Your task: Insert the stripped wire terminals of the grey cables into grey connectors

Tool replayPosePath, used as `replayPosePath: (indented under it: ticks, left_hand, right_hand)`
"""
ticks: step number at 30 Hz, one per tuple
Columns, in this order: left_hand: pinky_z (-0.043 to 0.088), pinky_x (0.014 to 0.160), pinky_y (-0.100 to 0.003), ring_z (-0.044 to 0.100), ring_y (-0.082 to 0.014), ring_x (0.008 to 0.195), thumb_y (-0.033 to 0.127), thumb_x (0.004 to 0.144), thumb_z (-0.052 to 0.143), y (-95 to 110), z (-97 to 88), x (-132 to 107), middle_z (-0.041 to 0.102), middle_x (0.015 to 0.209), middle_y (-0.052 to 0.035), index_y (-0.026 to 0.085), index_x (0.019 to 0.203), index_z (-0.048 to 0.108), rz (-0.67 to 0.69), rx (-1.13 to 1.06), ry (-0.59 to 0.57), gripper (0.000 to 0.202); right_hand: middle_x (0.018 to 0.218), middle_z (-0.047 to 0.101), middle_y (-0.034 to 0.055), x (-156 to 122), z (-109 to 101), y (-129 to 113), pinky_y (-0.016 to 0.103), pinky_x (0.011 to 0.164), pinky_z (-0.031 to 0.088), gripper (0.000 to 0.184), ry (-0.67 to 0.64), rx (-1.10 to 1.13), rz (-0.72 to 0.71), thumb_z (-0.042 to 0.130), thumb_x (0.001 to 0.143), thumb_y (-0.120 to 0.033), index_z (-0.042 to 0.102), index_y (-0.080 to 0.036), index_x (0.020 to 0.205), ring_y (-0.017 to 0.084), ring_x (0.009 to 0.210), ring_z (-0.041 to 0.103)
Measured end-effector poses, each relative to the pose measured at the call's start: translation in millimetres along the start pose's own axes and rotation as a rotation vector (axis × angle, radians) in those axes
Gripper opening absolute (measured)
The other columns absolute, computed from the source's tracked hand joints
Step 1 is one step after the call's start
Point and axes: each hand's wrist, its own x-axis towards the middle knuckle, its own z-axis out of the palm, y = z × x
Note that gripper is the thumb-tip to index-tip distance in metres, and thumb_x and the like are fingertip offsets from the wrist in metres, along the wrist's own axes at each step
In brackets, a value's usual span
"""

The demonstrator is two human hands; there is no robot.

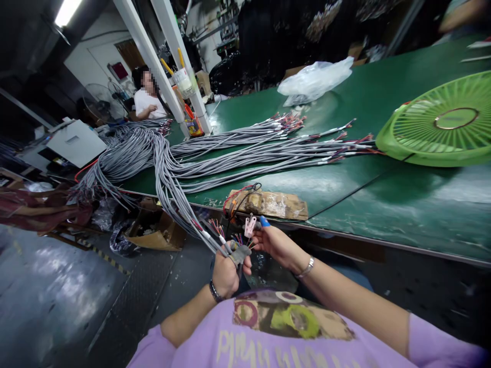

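I had my left hand (226, 273) clenched round the grey cable ends (207, 236), just off the near edge of the green table (383, 204). My right hand (276, 245) pinched a small white connector (250, 226) right beside them, fingertips closed on it.

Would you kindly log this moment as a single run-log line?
left hand: closed around gray cable end | right hand: pinching white connector | table: gray cable bundles, green fan

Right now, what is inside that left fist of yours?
The left hand is closed round a few grey cables, coloured wire ends poking out above. The fingers hide how many it grips. The right hand pinches a white connector.
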Motion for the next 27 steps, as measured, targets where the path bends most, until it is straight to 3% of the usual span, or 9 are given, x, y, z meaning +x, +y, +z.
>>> replayPosePath:
  ticks: [4, 20, 27]
  left_hand:
    - [0.033, 0.033, -0.016, 0.045, -0.0061, 0.033, 0.038, 0.063, 0.070, -2.9, 1.8, 4.4, 0.056, 0.045, 0.0016, 0.014, 0.061, 0.056, -0.017, 0.016, -0.009, 0.028]
    - [0.031, 0.033, -0.018, 0.044, -0.0063, 0.032, 0.035, 0.064, 0.069, -11.4, 1.9, 10.3, 0.055, 0.045, 0.0017, 0.014, 0.061, 0.056, -0.018, 0.059, -0.027, 0.024]
    - [0.030, 0.032, -0.017, 0.043, -0.0063, 0.031, 0.030, 0.065, 0.067, -9.5, 2.7, 9.6, 0.055, 0.043, 0.0019, 0.014, 0.059, 0.056, -0.004, 0.043, -0.038, 0.021]
  right_hand:
    - [0.058, 0.057, 0.0006, 5.9, 11.7, -3.0, 0.023, 0.049, 0.039, 0.038, -0.084, 0.035, -0.042, 0.064, 0.072, -0.053, 0.061, -0.015, 0.068, 0.010, 0.051, 0.049]
    - [0.062, 0.063, -0.0004, 12.5, 14.0, 3.9, 0.023, 0.056, 0.042, 0.029, 0.048, 0.229, -0.056, 0.078, 0.061, -0.040, 0.067, -0.015, 0.071, 0.010, 0.056, 0.053]
    - [0.063, 0.062, 0.0002, 10.8, 12.1, 5.4, 0.021, 0.054, 0.042, 0.030, 0.021, 0.219, -0.044, 0.073, 0.067, -0.043, 0.067, -0.014, 0.074, 0.009, 0.057, 0.053]
